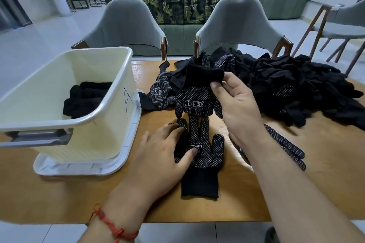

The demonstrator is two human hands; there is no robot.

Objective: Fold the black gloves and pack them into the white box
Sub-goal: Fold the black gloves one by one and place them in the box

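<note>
Black dotted glove [199, 163] lies flat on the wooden surface [316, 173] near centre, cuff toward the near edge. Left hand [162, 156] rests on it, fingers straight. Right hand [237, 104] pinches the cuff of a second glove [197, 92], held just above the first, its fingers hanging down. Glove pile [296, 85] sits far right. White box [94, 140] at left, standing on its lid [126, 156], contains folded gloves [85, 98].

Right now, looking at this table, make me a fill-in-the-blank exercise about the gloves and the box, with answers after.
The right hand pinches the hanging glove by its ____.
The flat glove under the left hand lies dotted side ____.
The white box bears the handwritten letter ____.
Folded gloves lie ____ the box.
Answers: cuff; up; A; inside.
</note>
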